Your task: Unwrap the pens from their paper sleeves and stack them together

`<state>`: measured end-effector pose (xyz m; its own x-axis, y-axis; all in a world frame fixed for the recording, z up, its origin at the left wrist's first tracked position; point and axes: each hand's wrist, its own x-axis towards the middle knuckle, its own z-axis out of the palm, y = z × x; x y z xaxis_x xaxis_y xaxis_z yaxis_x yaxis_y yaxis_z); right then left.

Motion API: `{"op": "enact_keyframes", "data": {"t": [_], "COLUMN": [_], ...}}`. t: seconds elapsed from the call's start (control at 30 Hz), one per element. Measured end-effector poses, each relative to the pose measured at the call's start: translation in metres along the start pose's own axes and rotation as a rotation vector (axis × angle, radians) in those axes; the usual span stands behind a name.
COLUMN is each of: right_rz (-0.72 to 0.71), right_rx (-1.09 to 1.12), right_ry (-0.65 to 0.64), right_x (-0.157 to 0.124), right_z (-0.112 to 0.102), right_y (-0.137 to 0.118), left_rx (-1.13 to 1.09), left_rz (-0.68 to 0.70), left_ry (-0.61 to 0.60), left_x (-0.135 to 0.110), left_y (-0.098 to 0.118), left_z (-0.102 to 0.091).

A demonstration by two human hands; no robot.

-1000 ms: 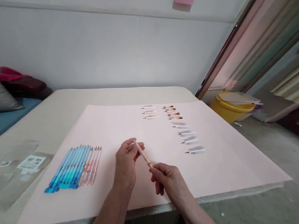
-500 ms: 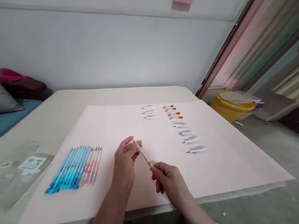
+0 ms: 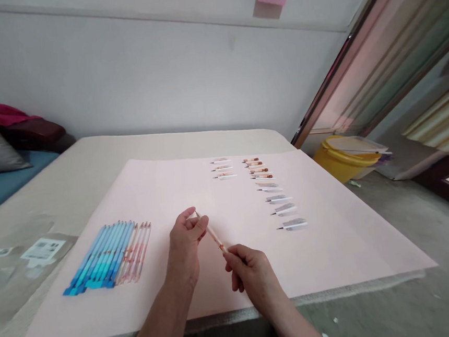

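Observation:
Both hands hold one slim pink-and-white pen [image 3: 211, 234] above a pale pink sheet [image 3: 333, 243]. My left hand [image 3: 186, 242] pinches its upper end between thumb and fingers. My right hand [image 3: 246, 266] grips the lower end near an orange band. The pen slants from upper left to lower right between them. To the left of the hands lies a tight row of blue and pink pens [image 3: 108, 253] on the sheet.
Two columns of small pen parts lie farther back: short tips [image 3: 222, 168] and caps with refills [image 3: 276, 195]. Clear plastic wrappers [image 3: 39, 253] rest on the beige table at left. A yellow bucket [image 3: 341, 158] stands on the floor at right, cushions at far left.
The hands with the pen have shifted slightly left and down in view; the grip is the same. Nothing on the sheet has moved.

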<state>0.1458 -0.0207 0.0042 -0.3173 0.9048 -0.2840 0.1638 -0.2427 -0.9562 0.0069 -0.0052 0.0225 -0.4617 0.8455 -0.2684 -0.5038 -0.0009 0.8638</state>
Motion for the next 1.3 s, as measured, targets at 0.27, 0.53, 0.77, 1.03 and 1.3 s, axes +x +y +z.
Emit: {"op": "enact_keyframes", "data": {"t": [0.27,0.53,0.77,1.03,1.3], "right_rz": [0.132,0.112,0.125,0.184,0.239], "right_rx": [0.317,0.327,0.302,0.355,0.394], "right_ry": [-0.116,-0.101,-0.094,-0.09,-0.132], "right_x": [-0.002,0.001,0.001,0.003,-0.001], "right_z": [-0.003,-0.002,-0.001,-0.006,-0.004], "right_y": [-0.005,-0.002,0.001,0.003,0.003], "left_rx": [-0.021,0.038,0.088,0.119,0.15], "left_rz": [0.005,0.002,0.025,0.047,0.033], "left_ry": [-0.063,-0.018,-0.029,-0.138,-0.177], "left_x": [-0.001,0.001,0.002,-0.001,-0.005], "left_y": [0.0,-0.003,-0.006,-0.01,-0.009], "left_z": [-0.001,-0.002,-0.002,-0.002,0.001]}}
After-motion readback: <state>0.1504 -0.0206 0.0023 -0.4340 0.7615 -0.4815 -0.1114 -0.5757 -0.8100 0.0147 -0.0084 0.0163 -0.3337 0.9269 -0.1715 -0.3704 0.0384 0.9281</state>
